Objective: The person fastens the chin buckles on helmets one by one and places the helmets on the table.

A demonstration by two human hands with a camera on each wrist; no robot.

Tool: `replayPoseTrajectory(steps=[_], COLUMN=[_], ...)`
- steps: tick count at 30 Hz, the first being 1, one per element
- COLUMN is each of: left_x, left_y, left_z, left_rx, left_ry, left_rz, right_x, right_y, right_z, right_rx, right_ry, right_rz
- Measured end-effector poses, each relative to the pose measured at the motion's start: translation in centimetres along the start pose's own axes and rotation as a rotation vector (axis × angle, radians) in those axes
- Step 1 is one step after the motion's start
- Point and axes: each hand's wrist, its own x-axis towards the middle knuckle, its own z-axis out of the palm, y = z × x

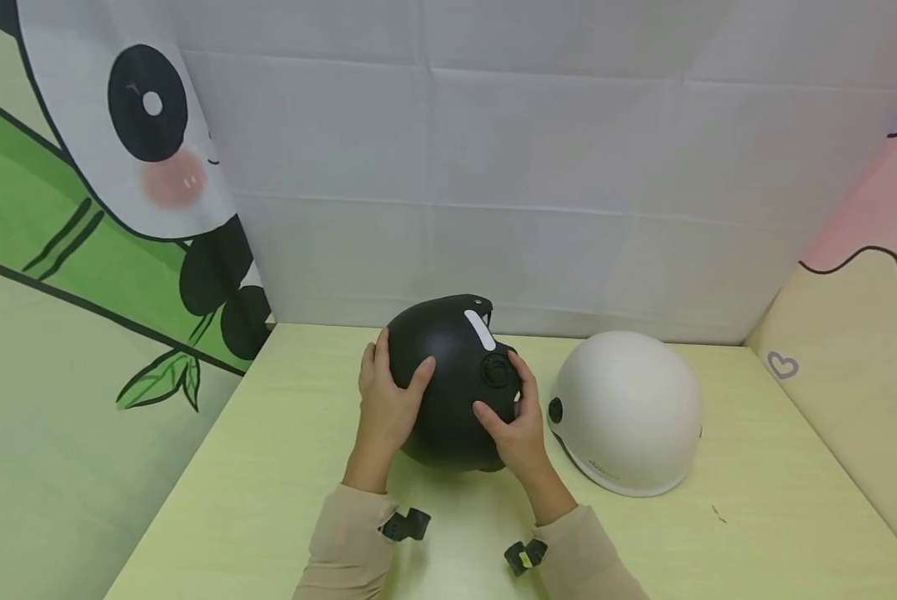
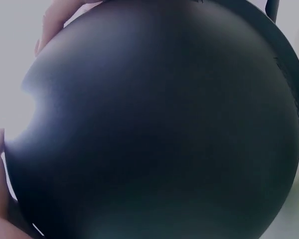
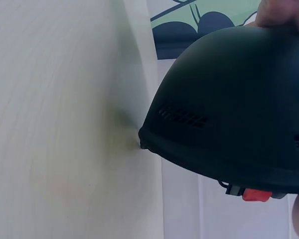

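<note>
Both hands hold a black helmet (image 1: 448,392), which is tilted with its smooth crown toward me. My left hand (image 1: 385,404) grips its left side, thumb across the shell and fingers along the far side. On the right side, my right hand (image 1: 519,429) holds the edge by the round black fitting, thumb on the shell. The black shell (image 2: 154,119) nearly fills the left wrist view. In the right wrist view, slotted vents run above the helmet's rim (image 3: 199,167), and a red buckle piece (image 3: 256,195) shows below it. The helmet's inside is hidden.
A white helmet (image 1: 628,408) sits crown up on the pale yellow table (image 1: 764,467), just right of the black one. A white sheet (image 1: 531,150) hangs behind the table. Panels with cartoon drawings stand at left and right.
</note>
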Motion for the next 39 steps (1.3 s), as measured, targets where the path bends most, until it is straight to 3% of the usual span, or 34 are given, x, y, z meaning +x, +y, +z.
replayPoseTrajectory(steps=[6,14,20,26,31,34,39], left_x=[0.1,0.2,0.2,0.3,0.0,0.0,0.2], left_y=[0.4,0.3,-2.0,-4.7,-5.6,-6.0,-6.2], left_z=[0.2,0.2,-0.3,0.4,0.7,0.8,1.0], left_rx=[0.023,0.001,-0.13,-0.285,-0.343,-0.343,-0.353], left_ry=[-0.017,-0.048,-0.085,-0.114,-0.103,-0.1,-0.091], left_rz=[-0.008,-0.01,-0.012,-0.017,-0.045,-0.047,-0.041], right_x=[0.0,-0.2,-0.2,-0.2,-0.3,-0.3,0.1], right_y=[0.1,0.2,0.3,0.3,0.0,-0.5,-1.7], right_z=[-0.1,-0.4,-0.7,-0.9,-1.0,-1.2,-1.5], right_rx=[0.021,0.026,0.008,0.003,-0.031,-0.145,-0.487], right_ry=[0.042,0.037,0.058,0.058,0.049,0.041,0.063], right_rz=[-0.004,-0.007,-0.01,-0.013,0.036,0.061,0.0])
